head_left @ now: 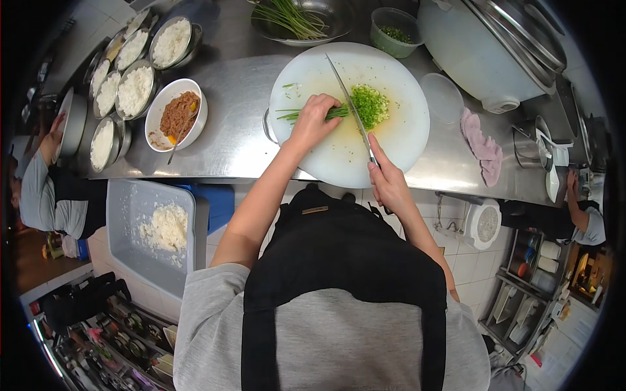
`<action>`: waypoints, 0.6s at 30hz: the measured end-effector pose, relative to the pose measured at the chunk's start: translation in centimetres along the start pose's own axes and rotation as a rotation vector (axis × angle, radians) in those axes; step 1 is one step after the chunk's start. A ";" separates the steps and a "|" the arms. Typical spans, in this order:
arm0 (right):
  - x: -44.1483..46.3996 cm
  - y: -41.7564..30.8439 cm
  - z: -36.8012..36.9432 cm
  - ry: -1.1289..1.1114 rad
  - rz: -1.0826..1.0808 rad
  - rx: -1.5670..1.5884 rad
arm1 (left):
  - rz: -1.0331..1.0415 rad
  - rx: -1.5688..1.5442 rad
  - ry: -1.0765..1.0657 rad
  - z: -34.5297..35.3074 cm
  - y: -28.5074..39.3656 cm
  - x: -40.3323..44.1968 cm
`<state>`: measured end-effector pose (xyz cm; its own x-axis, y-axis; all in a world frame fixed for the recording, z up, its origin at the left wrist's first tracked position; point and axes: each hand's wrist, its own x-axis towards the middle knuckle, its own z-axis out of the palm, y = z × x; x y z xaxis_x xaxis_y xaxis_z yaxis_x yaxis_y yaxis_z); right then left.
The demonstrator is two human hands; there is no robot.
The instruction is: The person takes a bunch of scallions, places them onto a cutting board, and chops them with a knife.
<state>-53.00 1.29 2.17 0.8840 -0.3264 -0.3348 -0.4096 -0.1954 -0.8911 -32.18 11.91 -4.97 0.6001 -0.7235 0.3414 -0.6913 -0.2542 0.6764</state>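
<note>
On the round white cutting board (398, 150), my left hand (316, 120) is closed over a small bundle of green stalks (336, 112), whose thin ends stick out to its left. My right hand (386, 173) grips the handle of a long knife (349, 98). The blade lies across the board between the bundle's cut ends and a pile of chopped greens (370, 107), green with paler bits. A few loose green scraps dot the board.
Behind the board are a metal bowl of long stalks (293, 19) and a tub of chopped greens (394, 34). Rice bowls (135, 90) and a bowl of brown food (177, 117) stand left; a pink cloth (481, 146) lies right. Other people stand at both sides.
</note>
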 end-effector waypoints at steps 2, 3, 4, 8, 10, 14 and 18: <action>0.2 0.3 0.2 0.000 0.006 0.021 | -0.003 -0.004 0.000 0.0 0.0 -0.1; 0.3 0.2 0.3 0.005 0.011 0.044 | 0.020 -0.019 0.032 0.1 0.0 -0.1; 0.2 -0.2 0.3 0.001 0.012 0.043 | 0.043 -0.035 0.065 0.3 -0.1 -0.2; 0.0 0.3 0.7 -0.023 0.042 -0.017 | 0.032 -0.048 0.105 0.9 -0.4 -0.2; 0.2 0.8 1.0 0.007 -0.030 -0.054 | 0.026 -0.057 0.127 1.0 -0.4 -0.1; 0.3 0.7 1.4 0.002 -0.045 -0.062 | 0.025 -0.060 0.121 1.0 -0.4 -0.2; -0.1 0.0 1.4 0.006 -0.045 -0.122 | 0.053 -0.042 0.146 1.2 -0.3 -0.2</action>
<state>-52.78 2.62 1.79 0.9008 -0.3202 -0.2934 -0.3945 -0.3211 -0.8610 -32.56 11.36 -6.04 0.6170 -0.6338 0.4665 -0.7082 -0.1889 0.6803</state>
